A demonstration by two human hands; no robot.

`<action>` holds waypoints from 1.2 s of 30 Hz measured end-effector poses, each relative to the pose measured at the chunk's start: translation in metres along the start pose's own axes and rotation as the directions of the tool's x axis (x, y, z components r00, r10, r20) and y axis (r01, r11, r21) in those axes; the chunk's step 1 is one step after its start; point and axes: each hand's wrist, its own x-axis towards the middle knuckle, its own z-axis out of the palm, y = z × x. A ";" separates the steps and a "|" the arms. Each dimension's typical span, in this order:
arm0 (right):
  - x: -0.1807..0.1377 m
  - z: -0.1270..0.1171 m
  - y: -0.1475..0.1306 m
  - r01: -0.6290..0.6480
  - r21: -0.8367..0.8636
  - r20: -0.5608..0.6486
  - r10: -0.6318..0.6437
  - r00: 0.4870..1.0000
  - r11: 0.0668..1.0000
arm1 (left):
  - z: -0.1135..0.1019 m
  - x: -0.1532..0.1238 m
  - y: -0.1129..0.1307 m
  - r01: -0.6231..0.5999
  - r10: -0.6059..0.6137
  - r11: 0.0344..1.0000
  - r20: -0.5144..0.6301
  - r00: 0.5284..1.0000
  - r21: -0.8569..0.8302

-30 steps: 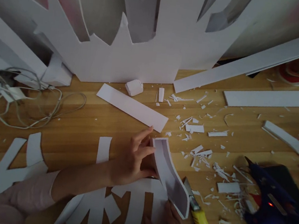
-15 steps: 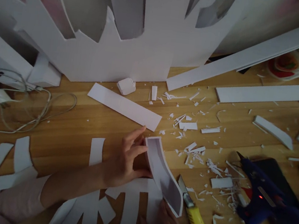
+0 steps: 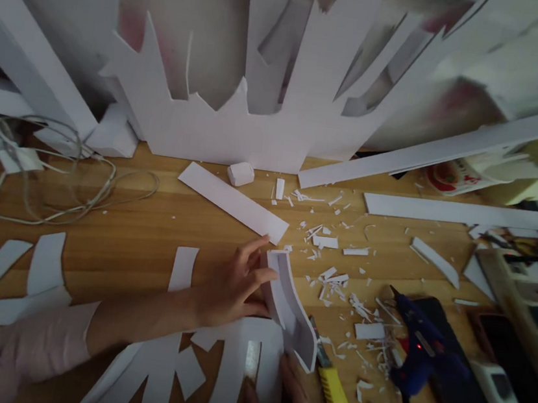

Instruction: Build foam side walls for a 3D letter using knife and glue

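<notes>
A curved white foam-board piece with raised side walls [image 3: 293, 306] stands tilted in the middle of the bench. My left hand [image 3: 234, 285] reaches in from the left, its index finger and thumb pressed to the wall at the upper end. Low in the head view, my right hand [image 3: 291, 400] has its fingers at the lower end of that piece, partly hidden. Beneath both hands lies a flat white cut-out character [image 3: 164, 358]. A yellow utility knife [image 3: 336, 396] with its blade out rests just right of the piece.
A blue glue gun [image 3: 422, 351] with a red light lies on a dark phone-like slab at right. White scraps [image 3: 328, 277] litter the wood. One flat strip [image 3: 234, 202] lies ahead, tangled cables [image 3: 55, 188] at left. Large cut board [image 3: 228, 137] leans at the back.
The view has shifted, showing more of the bench's right side, including a wooden-edged tray. Both hands stay at the curved piece, which keeps nearly the same pose.
</notes>
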 end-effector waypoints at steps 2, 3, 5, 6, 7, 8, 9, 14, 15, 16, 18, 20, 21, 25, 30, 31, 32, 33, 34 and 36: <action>-0.001 0.004 -0.004 -0.049 0.031 -0.051 0.050 0.997 0.998 | 0.001 -0.001 0.000 0.009 -0.009 1.000 0.001 1.000 -0.005; -0.002 0.006 -0.007 -0.072 0.053 -0.063 0.075 0.995 0.996 | 0.001 -0.002 0.000 0.015 -0.015 1.000 -0.004 1.000 -0.004; -0.002 0.009 -0.011 -0.102 0.085 -0.063 0.107 0.992 0.991 | 0.001 -0.003 -0.001 0.016 -0.017 1.000 -0.014 1.000 -0.003; -0.002 0.009 -0.012 -0.108 0.088 -0.067 0.114 0.991 0.990 | 0.000 -0.003 -0.001 0.013 -0.013 1.000 -0.016 1.000 -0.001; -0.003 0.010 -0.012 -0.110 0.081 -0.076 0.116 0.990 0.991 | 0.000 -0.003 -0.001 0.010 -0.010 1.000 -0.017 1.000 0.000; -0.003 0.010 -0.012 -0.108 0.070 -0.087 0.114 0.990 0.992 | -0.001 -0.003 0.000 0.004 -0.004 1.000 -0.019 1.000 0.001; -0.003 0.010 -0.011 -0.105 0.059 -0.099 0.110 0.989 0.993 | -0.001 -0.003 0.000 0.001 -0.001 1.000 -0.018 1.000 0.004; -0.006 0.012 -0.004 -0.130 0.035 -0.094 0.133 0.987 0.991 | 0.005 -0.005 -0.006 -0.022 0.022 1.000 -0.046 0.999 0.001; -0.006 0.013 -0.003 -0.142 0.026 -0.088 0.144 0.986 0.989 | 0.006 -0.005 -0.008 -0.030 0.030 0.999 -0.056 0.998 -0.011; -0.006 0.013 -0.002 -0.151 0.021 -0.082 0.152 0.985 0.988 | 0.008 -0.006 -0.010 -0.037 0.036 0.999 -0.062 0.997 -0.019; -0.006 0.014 -0.002 -0.150 0.032 -0.074 0.152 0.986 0.988 | 0.011 -0.007 -0.013 -0.033 0.032 0.999 -0.058 0.998 -0.016; -0.005 0.013 -0.002 -0.143 0.042 -0.069 0.145 0.987 0.989 | 0.011 -0.007 -0.015 -0.024 0.024 1.000 -0.055 0.998 0.005; -0.005 0.013 -0.003 -0.142 0.036 -0.067 0.144 0.987 0.989 | 0.010 -0.007 -0.015 -0.022 0.023 1.000 -0.057 0.998 0.016; -0.006 0.011 -0.005 -0.095 -0.001 -0.078 0.094 0.992 0.995 | 0.008 -0.006 -0.013 -0.022 0.025 0.998 -0.054 0.998 0.062; -0.007 0.012 -0.007 -0.010 -0.029 -0.114 0.007 0.994 1.000 | 0.008 -0.006 -0.013 -0.013 0.018 0.996 -0.044 0.999 0.094; -0.007 0.012 -0.008 -0.008 -0.036 -0.113 0.004 0.994 0.999 | 0.008 -0.006 -0.013 -0.010 0.013 0.996 -0.039 0.999 0.090; -0.007 0.012 -0.008 -0.005 -0.044 -0.109 0.000 0.994 0.999 | 0.008 -0.006 -0.014 -0.004 0.007 0.996 -0.032 0.999 0.085; -0.007 0.012 -0.008 -0.001 -0.058 -0.101 -0.004 0.995 0.998 | 0.008 -0.006 -0.014 0.005 -0.002 0.997 -0.029 1.000 0.079; -0.007 0.012 -0.007 0.005 -0.076 -0.091 -0.012 0.996 0.997 | 0.008 -0.006 -0.014 0.012 -0.011 0.997 -0.022 1.000 0.076; -0.007 0.011 -0.004 0.033 -0.109 -0.071 -0.040 0.997 0.994 | 0.007 -0.006 -0.013 0.025 -0.024 0.997 -0.008 1.000 0.070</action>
